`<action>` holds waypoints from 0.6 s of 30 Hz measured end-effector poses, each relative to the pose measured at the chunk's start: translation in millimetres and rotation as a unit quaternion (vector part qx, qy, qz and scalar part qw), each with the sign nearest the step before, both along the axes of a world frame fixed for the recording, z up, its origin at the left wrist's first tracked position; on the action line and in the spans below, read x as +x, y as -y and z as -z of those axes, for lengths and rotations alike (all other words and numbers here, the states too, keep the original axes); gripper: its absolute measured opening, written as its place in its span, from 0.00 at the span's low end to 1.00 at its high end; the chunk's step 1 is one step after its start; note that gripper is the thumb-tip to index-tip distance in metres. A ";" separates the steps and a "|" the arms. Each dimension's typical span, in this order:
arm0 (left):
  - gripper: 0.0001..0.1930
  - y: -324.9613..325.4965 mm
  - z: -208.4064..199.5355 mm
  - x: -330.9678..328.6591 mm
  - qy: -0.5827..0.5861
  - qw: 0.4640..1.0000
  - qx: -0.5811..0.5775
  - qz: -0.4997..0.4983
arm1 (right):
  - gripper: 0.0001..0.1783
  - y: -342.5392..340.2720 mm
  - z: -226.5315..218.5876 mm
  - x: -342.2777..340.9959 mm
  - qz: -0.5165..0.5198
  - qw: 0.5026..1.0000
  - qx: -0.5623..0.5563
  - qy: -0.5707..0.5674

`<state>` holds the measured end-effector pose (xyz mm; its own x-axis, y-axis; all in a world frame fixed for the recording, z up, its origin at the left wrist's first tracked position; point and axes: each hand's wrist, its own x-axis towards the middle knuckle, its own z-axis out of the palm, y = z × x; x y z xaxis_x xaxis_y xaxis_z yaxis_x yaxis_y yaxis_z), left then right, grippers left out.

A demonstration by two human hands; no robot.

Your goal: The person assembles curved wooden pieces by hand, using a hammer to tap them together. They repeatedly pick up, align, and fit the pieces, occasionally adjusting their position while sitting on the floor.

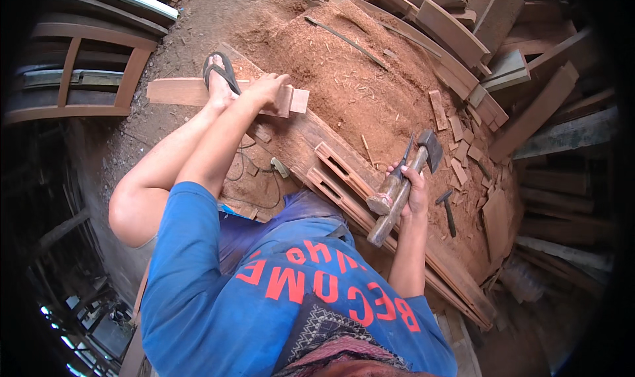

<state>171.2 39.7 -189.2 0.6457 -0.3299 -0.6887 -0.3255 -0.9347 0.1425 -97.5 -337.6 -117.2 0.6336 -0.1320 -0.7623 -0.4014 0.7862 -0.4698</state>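
At the upper left of the frame, a wooden frame with crossbars [69, 73] is seen near other stacked timber. To its right, a short board [175, 91] is laid across the ground, and a foot in a dark sandal [222, 76] is set on it. Just beside the foot, at the upper centre-left, a wood piece [283, 104] is touched by the left hand [266, 91]; whether the fingers are closed around it cannot be told, as the grip is partly hidden. Below, a dark cable [278, 190] is looped over the ground.

Through the centre, slotted wooden strips [347, 168] are laid slantwise on a long plank [336, 133], and behind them a broad heap of sawdust [331, 53] is spread. Right of centre, two tools are gripped together by the right hand [415, 190], its fingers wrapped about them: a chisel [381, 202], its narrow dark blade pointed upward in the frame, and a hatchet-like tool [430, 151] with a dark metal head, its wooden handle slanted toward the lower left.

Farther right, a small hammer [450, 217] is left lying on the sawdust, below scattered offcuts [458, 170]. Along the right edge, boards [539, 109] are piled at various angles.
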 end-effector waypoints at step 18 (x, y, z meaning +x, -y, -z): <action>0.27 -41.5 25.3 -38.5 0.343 0.939 -0.039 0.001 | 0.17 28.5 32.9 4.5 -0.104 0.993 -0.050 -0.016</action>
